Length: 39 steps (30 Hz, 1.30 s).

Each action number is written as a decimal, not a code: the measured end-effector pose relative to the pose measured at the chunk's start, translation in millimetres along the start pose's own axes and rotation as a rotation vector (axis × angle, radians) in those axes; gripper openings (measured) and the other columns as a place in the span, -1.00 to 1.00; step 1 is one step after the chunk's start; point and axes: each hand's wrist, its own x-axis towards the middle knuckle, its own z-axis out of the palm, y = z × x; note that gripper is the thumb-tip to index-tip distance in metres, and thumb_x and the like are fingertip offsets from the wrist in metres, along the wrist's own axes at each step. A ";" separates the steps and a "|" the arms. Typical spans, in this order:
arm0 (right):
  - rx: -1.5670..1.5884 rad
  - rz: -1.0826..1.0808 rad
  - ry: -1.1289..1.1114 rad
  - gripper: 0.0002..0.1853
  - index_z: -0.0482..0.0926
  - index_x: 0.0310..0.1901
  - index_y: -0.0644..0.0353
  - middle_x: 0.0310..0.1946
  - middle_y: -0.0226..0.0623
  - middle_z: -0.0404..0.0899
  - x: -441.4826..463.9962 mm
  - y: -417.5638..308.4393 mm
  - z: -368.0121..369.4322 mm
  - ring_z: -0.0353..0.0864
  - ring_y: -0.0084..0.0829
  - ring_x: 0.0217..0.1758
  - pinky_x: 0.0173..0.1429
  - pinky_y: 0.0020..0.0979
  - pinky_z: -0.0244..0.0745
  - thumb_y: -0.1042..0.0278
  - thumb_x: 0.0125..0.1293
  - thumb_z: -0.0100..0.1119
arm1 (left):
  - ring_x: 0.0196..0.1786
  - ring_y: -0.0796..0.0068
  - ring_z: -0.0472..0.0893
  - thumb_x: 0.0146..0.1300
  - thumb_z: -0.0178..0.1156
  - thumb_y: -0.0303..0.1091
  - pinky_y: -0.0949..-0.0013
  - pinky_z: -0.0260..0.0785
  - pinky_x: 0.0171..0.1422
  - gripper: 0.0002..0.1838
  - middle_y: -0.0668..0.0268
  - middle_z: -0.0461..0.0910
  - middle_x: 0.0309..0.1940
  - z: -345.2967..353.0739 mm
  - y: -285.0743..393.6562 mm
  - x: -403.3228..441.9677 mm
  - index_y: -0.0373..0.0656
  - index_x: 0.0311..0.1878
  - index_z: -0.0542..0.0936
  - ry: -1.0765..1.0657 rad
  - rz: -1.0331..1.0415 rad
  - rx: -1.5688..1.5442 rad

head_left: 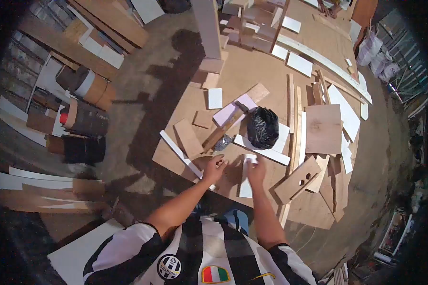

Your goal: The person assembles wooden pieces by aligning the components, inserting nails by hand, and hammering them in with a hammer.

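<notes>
Has the right hand (257, 170) at the far end of a white piece (245, 186), on the table (257, 64) and close to the near edge. Looks blurred there: cannot tell a firm clamp from a light touch. Holds the left hand (215, 167) apart from the right, curled, near the low end of a stick (215, 138) (cannot tell an empty curl from a pinch on something small). Could well turn or slip the white piece, through handling only one end of it, and, with a careless pull, tip it over the edge. Could, by pushing it forward instead, bump the white bar (271, 154) just beyond and so jostle the black bag (263, 127). Might knock the thin strip (185, 156) off the table with the left hand, because of reaching across its near end (in this view, at least). Could spill the small bag (223, 142) by a hasty forward sweep. Could also jar the holed board (290, 185) with an outward swing of the right hand, given such a jumble of offcuts (338, 183) beside it.
</notes>
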 end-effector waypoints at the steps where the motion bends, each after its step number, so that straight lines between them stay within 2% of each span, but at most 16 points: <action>1: -0.029 -0.044 -0.044 -0.48 0.49 0.25 0.27 0.03 0.13 0.59 -12.9 -22.0 17.0 0.70 -0.21 -0.11 -0.09 -0.29 0.60 0.29 0.29 0.35 | -0.06 0.22 0.67 0.33 0.31 -0.13 0.28 0.51 0.05 -0.52 0.08 0.67 -0.07 -8.9 -2.2 -0.7 -0.23 0.19 0.57 0.001 0.014 -0.008; 5: -0.077 -0.200 -0.147 -0.48 0.46 0.25 0.31 0.04 0.15 0.58 -54.0 -90.0 82.1 0.69 -0.05 -0.06 -0.04 -0.24 0.61 0.38 0.28 0.32 | -0.11 0.38 0.66 0.39 0.24 -0.21 0.39 0.50 0.00 -0.60 0.09 0.66 -0.08 -58.5 6.7 -2.7 -0.24 0.18 0.58 0.042 0.046 -0.304; 7: -0.024 -0.220 -0.153 -0.49 0.46 0.25 0.31 0.05 0.15 0.57 -62.3 -104.2 112.7 0.69 -0.05 -0.07 -0.03 -0.24 0.61 0.41 0.28 0.31 | -0.01 0.34 0.63 0.41 0.20 -0.21 0.29 0.45 0.13 -0.62 0.14 0.69 -0.08 -93.1 15.5 -0.4 -0.31 0.12 0.60 -0.096 -0.192 -0.227; 8: 0.034 -0.230 -0.172 -0.50 0.46 0.24 0.31 0.05 0.14 0.57 -66.2 -110.0 125.4 0.68 -0.04 -0.07 -0.03 -0.23 0.61 0.45 0.27 0.29 | -0.07 0.42 0.62 0.40 0.22 -0.22 0.34 0.48 0.00 -0.65 0.18 0.68 -0.15 -96.3 -10.6 6.2 -0.28 0.09 0.62 -0.034 -0.006 -0.087; 11: 0.040 -0.225 -0.208 -0.51 0.47 0.24 0.30 0.06 0.14 0.56 -72.5 -144.9 145.5 0.68 -0.06 -0.10 -0.04 -0.22 0.61 0.50 0.27 0.27 | -0.11 0.50 0.60 0.38 0.24 -0.23 0.41 0.47 -0.09 -0.67 0.23 0.66 -0.21 -125.9 -35.4 13.6 -0.26 0.08 0.63 -0.106 -0.136 -0.327; 15: -0.016 -0.128 -0.220 -0.52 0.48 0.22 0.28 0.05 0.17 0.56 -66.8 -165.9 167.6 0.67 -0.06 -0.09 -0.04 -0.21 0.61 0.39 0.28 0.28 | -0.18 0.49 0.66 0.36 0.28 -0.10 0.40 0.51 -0.12 -0.57 0.20 0.70 -0.23 -146.7 -70.9 23.3 -0.30 0.05 0.64 -0.025 -0.134 -0.405; 19: -0.098 -0.090 -0.200 -0.51 0.49 0.20 0.29 0.01 0.19 0.56 -53.5 -173.4 181.9 0.65 0.03 -0.07 0.00 -0.15 0.59 0.30 0.26 0.31 | -0.07 0.36 0.69 0.39 0.24 -0.14 0.33 0.50 0.01 -0.61 0.15 0.71 -0.16 -180.0 -66.3 25.0 -0.30 0.04 0.63 -0.025 -0.028 -0.154; 21: -0.179 -0.253 -0.082 -0.46 0.50 0.17 0.30 -0.02 0.21 0.55 -42.6 -163.0 193.8 0.63 0.10 -0.03 0.06 -0.09 0.56 0.24 0.21 0.37 | -0.06 0.28 0.69 0.38 0.25 -0.11 0.27 0.50 0.04 -0.59 0.10 0.71 -0.14 -191.3 -71.9 29.8 -0.30 0.05 0.63 -0.060 -0.051 -0.224; 26: -0.331 -0.169 0.020 -0.39 0.50 0.16 0.31 0.01 0.14 0.56 -15.5 -162.5 220.9 0.60 0.11 0.04 0.14 -0.04 0.52 0.19 0.12 0.43 | -0.03 0.20 0.69 0.31 0.31 -0.03 0.26 0.51 0.06 -0.51 0.02 0.69 -0.09 -219.7 -86.9 66.9 -0.27 0.07 0.63 -0.055 -0.121 -0.045; 29: -0.602 0.031 -0.195 -0.27 0.50 0.21 0.21 0.07 0.12 0.58 -2.2 -170.1 232.0 0.65 0.05 0.07 0.17 -0.06 0.53 0.00 0.03 0.45 | -0.04 0.20 0.69 0.29 0.32 -0.01 0.25 0.51 0.05 -0.48 0.04 0.69 -0.09 -218.7 -126.7 101.8 -0.26 0.10 0.61 -0.093 -0.142 -0.006; 31: -0.566 0.143 -0.262 -0.23 0.50 0.22 0.17 0.04 0.07 0.63 2.6 -170.9 239.6 0.66 0.02 0.07 0.15 -0.10 0.55 -0.08 -0.01 0.46 | -0.05 0.20 0.68 0.29 0.32 0.01 0.25 0.52 0.05 -0.45 0.07 0.69 -0.08 -221.3 -124.9 113.1 -0.26 0.14 0.59 -0.119 -0.124 0.015; 33: -0.509 0.258 -0.307 -0.33 0.57 0.14 0.16 -0.03 0.00 0.66 5.0 -169.8 248.2 0.67 0.00 0.03 0.07 -0.11 0.57 -0.06 0.04 0.44 | 0.05 0.10 0.65 0.27 0.31 0.10 0.18 0.52 0.09 -0.27 0.05 0.63 0.09 -228.0 -103.0 127.7 -0.21 0.34 0.42 -0.375 -0.557 -0.215; 34: -0.504 0.268 -0.290 -0.33 0.57 0.14 0.16 -0.03 0.00 0.66 7.0 -159.4 252.9 0.67 0.00 0.03 0.07 -0.11 0.57 -0.06 0.04 0.44 | 0.05 0.10 0.65 0.27 0.31 0.10 0.18 0.52 0.09 -0.27 0.05 0.63 0.09 -226.7 -114.5 136.9 -0.21 0.34 0.42 -0.390 -0.547 -0.207; 36: -0.527 -0.119 -0.391 -0.49 0.63 0.02 0.18 -0.10 -0.05 0.66 9.0 -141.7 261.2 0.67 0.00 -0.02 0.02 -0.09 0.56 0.02 0.11 0.39 | 0.15 0.02 0.60 0.27 0.25 0.22 0.10 0.51 0.12 -0.14 0.00 0.53 0.21 -223.8 -138.2 148.4 -0.14 0.45 0.24 -0.461 -0.522 -0.200; 37: -0.529 -0.101 -0.385 -0.49 0.63 0.02 0.18 -0.10 -0.05 0.66 11.4 -144.1 261.4 0.67 0.00 -0.02 0.02 -0.09 0.56 0.02 0.11 0.39 | 0.18 -0.01 0.58 0.27 0.23 0.26 0.07 0.51 0.13 -0.09 -0.01 0.50 0.25 -225.1 -141.9 153.9 -0.12 0.49 0.18 -0.492 -0.516 -0.196; 39: -0.355 0.065 -0.340 -0.65 0.66 -0.07 0.18 -0.16 -0.05 0.63 19.1 -160.3 258.3 0.66 0.01 -0.09 -0.04 -0.07 0.53 0.20 0.14 0.37 | 0.27 -0.03 0.52 0.24 0.14 0.40 -0.08 0.42 0.28 -0.01 -0.06 0.41 0.29 -233.0 -141.6 172.7 -0.04 0.53 0.08 -0.489 -0.895 -0.514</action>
